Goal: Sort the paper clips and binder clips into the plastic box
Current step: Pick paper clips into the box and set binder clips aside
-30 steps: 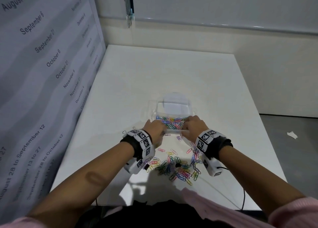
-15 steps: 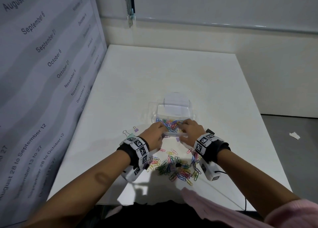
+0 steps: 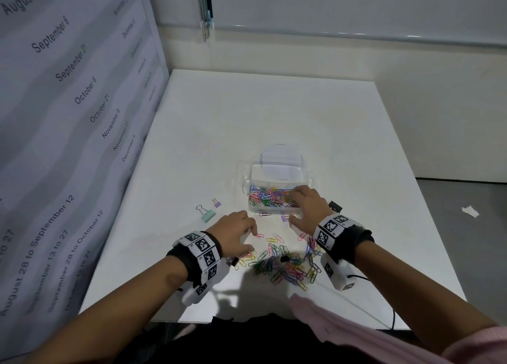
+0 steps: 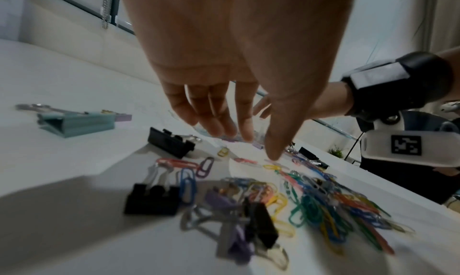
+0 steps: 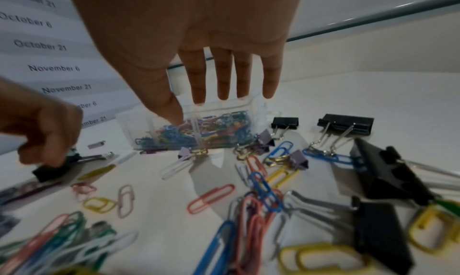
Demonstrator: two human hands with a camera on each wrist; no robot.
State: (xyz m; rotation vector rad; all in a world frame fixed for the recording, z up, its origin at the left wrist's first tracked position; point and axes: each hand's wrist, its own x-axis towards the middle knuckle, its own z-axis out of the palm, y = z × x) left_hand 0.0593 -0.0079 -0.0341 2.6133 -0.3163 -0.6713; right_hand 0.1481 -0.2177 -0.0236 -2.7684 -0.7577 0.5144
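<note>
The clear plastic box (image 3: 277,168) stands open on the white table, and its near compartment holds many coloured paper clips (image 3: 270,196). My right hand (image 3: 293,208) hovers over that compartment's right end with straight, spread fingers (image 5: 245,78) that hold nothing. My left hand (image 3: 251,240) is low over the table, left of the box, its fingers loose and empty, and its index tip is beside a pink paper clip (image 3: 259,235). A loose pile of paper clips (image 3: 285,266) mixed with black binder clips (image 5: 346,124) lies between my wrists.
A mint binder clip (image 3: 208,216) and a small purple one (image 3: 217,204) lie left of the box. A black binder clip (image 3: 335,206) sits to the right of my right hand. A date-printed panel (image 3: 68,116) walls the table's left side.
Both hands were together at the box's near edge. My left hand has drawn back and down to the table by the loose clips. My right hand has stayed over the box and spread its fingers.
</note>
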